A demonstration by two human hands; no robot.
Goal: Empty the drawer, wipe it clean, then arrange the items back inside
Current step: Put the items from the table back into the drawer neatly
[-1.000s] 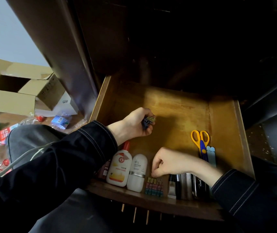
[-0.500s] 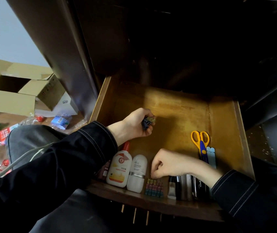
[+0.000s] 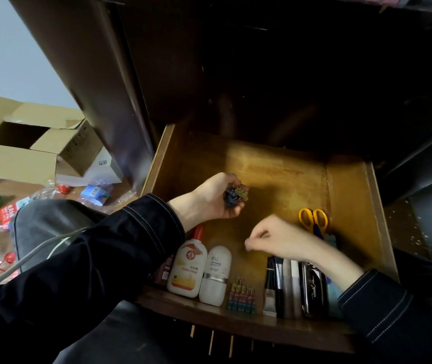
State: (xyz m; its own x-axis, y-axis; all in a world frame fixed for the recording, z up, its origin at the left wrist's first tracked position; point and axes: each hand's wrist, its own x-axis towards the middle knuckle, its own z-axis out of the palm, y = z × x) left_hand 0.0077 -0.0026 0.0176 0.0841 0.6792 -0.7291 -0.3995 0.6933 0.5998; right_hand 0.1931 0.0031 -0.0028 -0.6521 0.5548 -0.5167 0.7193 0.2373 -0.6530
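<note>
Left arm: black sleeve, entering from the left. Left grip [image 3: 213, 199]: fingers curled round a small cluster of binder clips [image 3: 236, 197].
Right arm: black sleeve, entering from lower right. Right grip [image 3: 279, 239]: blurred, knuckles up, fingers curled, tips pinched together; contents indiscernible. The grips are near each other, not touching.

- Pale, plain wall [image 3: 12, 48] at upper left.
- Dark wooden cabinet [image 3: 262, 74] across top and centre, deep in shadow.
- Brown floor [image 3: 20, 189] at left, with an open cardboard box [image 3: 18, 164] and scattered plastic bottles [image 3: 5, 214].
- Dim light throughout.
</note>
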